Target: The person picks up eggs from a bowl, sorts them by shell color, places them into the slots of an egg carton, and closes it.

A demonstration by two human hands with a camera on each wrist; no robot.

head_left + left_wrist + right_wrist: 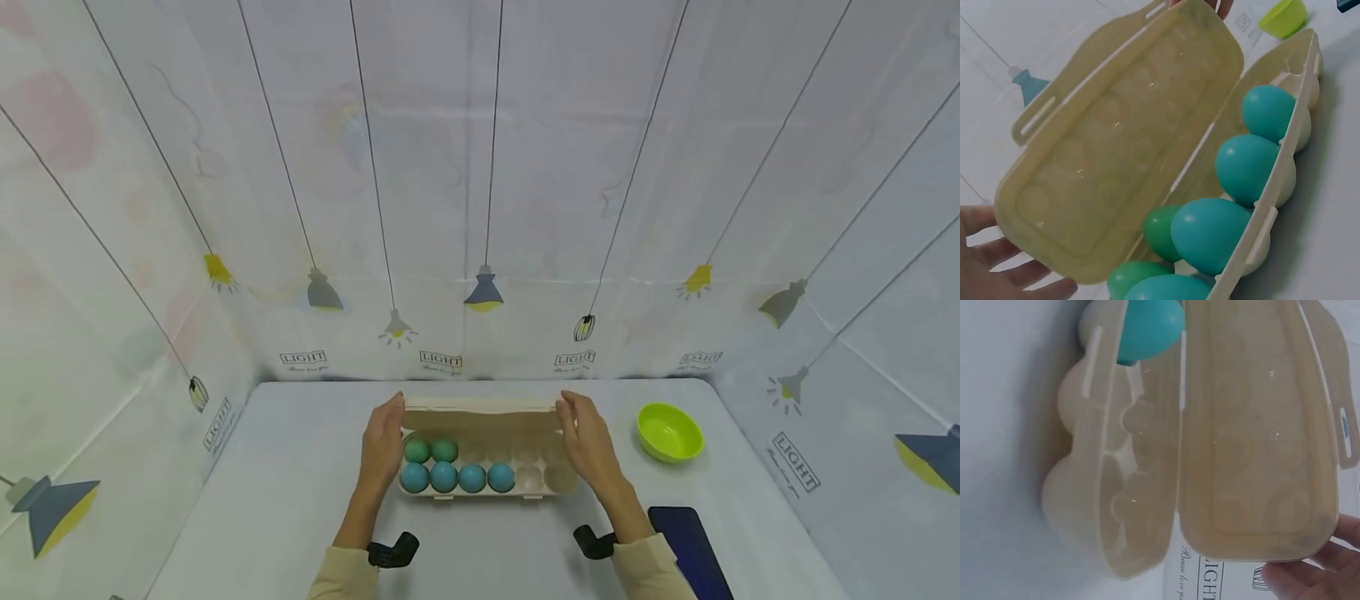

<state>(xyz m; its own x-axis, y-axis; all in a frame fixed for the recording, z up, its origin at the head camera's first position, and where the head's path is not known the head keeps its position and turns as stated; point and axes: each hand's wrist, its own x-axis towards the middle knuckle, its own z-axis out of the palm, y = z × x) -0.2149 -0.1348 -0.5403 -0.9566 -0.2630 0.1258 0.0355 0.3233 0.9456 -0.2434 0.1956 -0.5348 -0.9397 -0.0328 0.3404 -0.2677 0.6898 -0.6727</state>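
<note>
An egg carton lies on the table with its lid raised at the back. Four blue eggs fill the front row from the left, and two green eggs sit behind them at the left. Bare cups show at the right end. My left hand touches the lid's left end, its fingers fairly straight and spread. At the other end, my right hand touches the lid's corner with loosely bent fingers. Part of the right fingers is hidden behind the lid.
A lime-green bowl stands to the right of the carton. Nearer, beside the right forearm, lies a dark phone-like slab. The white table ends at a wall sheet printed with lamps.
</note>
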